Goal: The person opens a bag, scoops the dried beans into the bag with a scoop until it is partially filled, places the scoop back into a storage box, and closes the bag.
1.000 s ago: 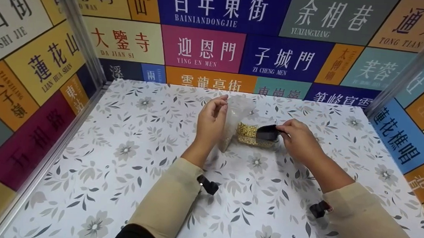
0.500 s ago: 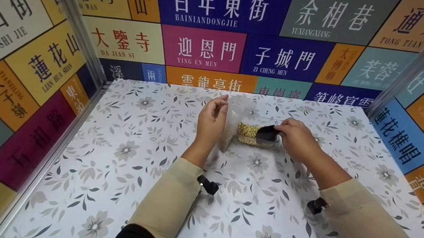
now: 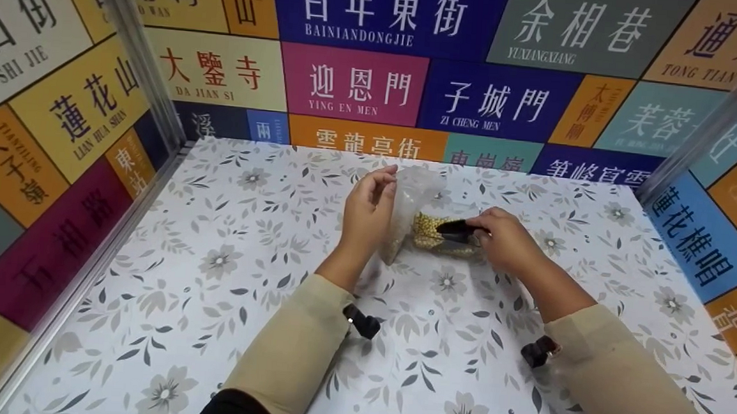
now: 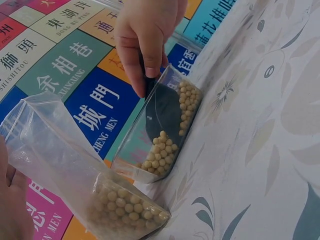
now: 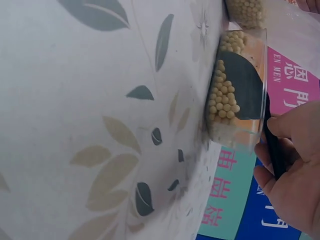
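Note:
A black scoop (image 3: 454, 229) lies with its blade down in a clear plastic box (image 4: 131, 131) of pale yellow soybeans (image 5: 223, 98). My right hand (image 3: 501, 241) grips the scoop's handle between thumb and fingers at the box's right end. To the left of the box, a clear plastic bag (image 4: 55, 145) stands upright with soybeans gathered in its bottom. My left hand (image 3: 368, 207) holds the bag at its left side, fingers bent at its upper edge. In the left wrist view, part of this hand is cut off by the frame.
A white table (image 3: 208, 325) with a grey flower and leaf print lies under everything. Behind it stands a wall (image 3: 357, 85) of coloured panels with large characters, with metal posts (image 3: 153, 59) at the corners. Small black cameras (image 3: 361, 322) sit at both wrists.
My right hand has moved left with the scoop, pushing its blade further into the soybeans and tipping it flatter. The left hand and the bag stay in place.

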`<state>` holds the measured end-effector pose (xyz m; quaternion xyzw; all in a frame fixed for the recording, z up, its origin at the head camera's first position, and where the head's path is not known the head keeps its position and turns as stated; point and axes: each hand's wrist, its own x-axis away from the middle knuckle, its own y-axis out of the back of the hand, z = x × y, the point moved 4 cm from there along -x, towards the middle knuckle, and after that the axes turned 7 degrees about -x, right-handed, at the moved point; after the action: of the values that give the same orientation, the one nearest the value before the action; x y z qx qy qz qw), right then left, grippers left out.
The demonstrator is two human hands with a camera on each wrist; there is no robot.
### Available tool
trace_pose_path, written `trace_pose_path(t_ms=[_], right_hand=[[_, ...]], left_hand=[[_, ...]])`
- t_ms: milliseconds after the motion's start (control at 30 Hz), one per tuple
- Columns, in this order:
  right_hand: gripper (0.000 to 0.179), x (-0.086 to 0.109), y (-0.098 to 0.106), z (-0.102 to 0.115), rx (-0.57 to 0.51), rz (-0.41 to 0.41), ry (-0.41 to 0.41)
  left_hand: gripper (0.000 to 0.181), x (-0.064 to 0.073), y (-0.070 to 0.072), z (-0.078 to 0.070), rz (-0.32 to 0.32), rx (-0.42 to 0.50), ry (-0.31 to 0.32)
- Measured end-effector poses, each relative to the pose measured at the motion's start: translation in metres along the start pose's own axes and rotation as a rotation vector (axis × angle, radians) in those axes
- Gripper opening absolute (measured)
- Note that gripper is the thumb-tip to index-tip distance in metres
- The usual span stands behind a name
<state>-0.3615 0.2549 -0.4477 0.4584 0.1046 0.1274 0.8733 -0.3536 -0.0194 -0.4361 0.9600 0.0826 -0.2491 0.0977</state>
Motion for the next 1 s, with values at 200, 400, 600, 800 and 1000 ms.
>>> trace_pose_path(t_ms=[200,400,600,800,1000], right_hand=[[0.035,-0.004,-0.006,-0.002,-0.039,-0.021,0.005],[0.034,-0.006,-0.013,-0.001,-0.099,-0.015,-0.015],[0.035,-0.006,-0.02,-0.006,-0.182,-0.015,-0.047],[0.035,-0.007,-0.021,-0.009,-0.212,-0.071,-0.035],[0.036,-0.007,-0.024,-0.01,-0.224,-0.081,-0.034]], left_hand=[[0.019,0.0,0.001,-0.001,-0.003,-0.001,0.012],[0.016,-0.001,0.0,0.0,-0.005,0.011,0.008],[0.018,-0.001,0.0,0.0,0.001,0.015,0.012],[0.018,-0.001,0.0,0.0,0.006,0.01,0.018],[0.02,0.0,0.0,0.0,0.009,0.006,0.001]])
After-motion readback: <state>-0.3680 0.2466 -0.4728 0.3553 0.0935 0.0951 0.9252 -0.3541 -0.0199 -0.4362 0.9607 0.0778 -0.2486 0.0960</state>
